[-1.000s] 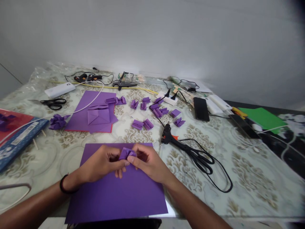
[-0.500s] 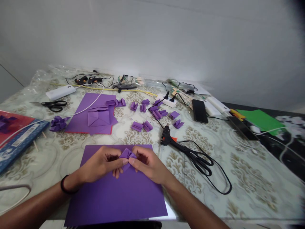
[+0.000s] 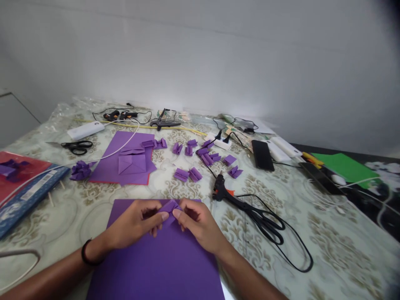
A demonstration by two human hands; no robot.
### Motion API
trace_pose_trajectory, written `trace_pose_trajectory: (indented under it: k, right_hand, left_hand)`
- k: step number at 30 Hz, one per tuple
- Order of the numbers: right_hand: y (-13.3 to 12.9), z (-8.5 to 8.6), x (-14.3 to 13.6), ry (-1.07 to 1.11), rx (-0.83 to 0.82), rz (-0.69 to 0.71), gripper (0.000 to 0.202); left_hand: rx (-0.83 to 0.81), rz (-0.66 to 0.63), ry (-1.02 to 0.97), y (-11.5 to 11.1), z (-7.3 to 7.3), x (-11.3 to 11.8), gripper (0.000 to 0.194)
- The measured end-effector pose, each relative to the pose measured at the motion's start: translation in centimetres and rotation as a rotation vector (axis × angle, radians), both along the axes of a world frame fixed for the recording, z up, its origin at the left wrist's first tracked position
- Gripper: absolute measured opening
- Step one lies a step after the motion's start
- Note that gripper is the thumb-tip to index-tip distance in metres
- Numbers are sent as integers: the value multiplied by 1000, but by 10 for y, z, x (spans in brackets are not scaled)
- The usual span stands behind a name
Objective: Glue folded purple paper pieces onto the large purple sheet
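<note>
The left hand (image 3: pixel 136 223) and right hand (image 3: pixel 200 225), fingers curled nearly closed, pinch one folded paper (image 3: pixel 169 206) over a purple sheet (image 3: pixel 156 266); purple pieces (image 3: pixel 9 170) lie on a packet (image 3: pixel 33 189).

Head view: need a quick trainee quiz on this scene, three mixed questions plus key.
1. Pick one. The folded paper is held by: A) one hand, B) both hands, C) neither.
2. True or false: the scissors lie to the left of the glue gun.
3. Fill in: the wristband is on the ____ wrist.

Key:
1. B, left hand and right hand.
2. True.
3. Left.
</note>
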State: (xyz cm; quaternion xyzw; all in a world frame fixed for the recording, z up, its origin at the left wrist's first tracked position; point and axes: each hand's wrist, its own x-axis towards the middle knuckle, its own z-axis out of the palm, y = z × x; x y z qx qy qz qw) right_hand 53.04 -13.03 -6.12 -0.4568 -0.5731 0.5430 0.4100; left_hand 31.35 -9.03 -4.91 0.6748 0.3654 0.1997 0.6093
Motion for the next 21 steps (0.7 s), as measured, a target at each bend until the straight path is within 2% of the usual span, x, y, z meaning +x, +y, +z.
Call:
trace_pose_trajectory:
  k: [6,11,17,21]
  right_hand:
    - [2,0,0,-78,54,23,41]
    - [3,-4,-1,-86,17,23,45]
    - [18,-10,13,-158,5,-70,50]
    - [38,-9,29,-333,44,-153,51]
  left_hand:
    - [41,-4,26,6,0,-5,44]
    - [33,-3,37,9,-6,-5,43]
    - [50,76,0,16,-13,-1,37]
    - [68,120,25,21,-16,-3,37]
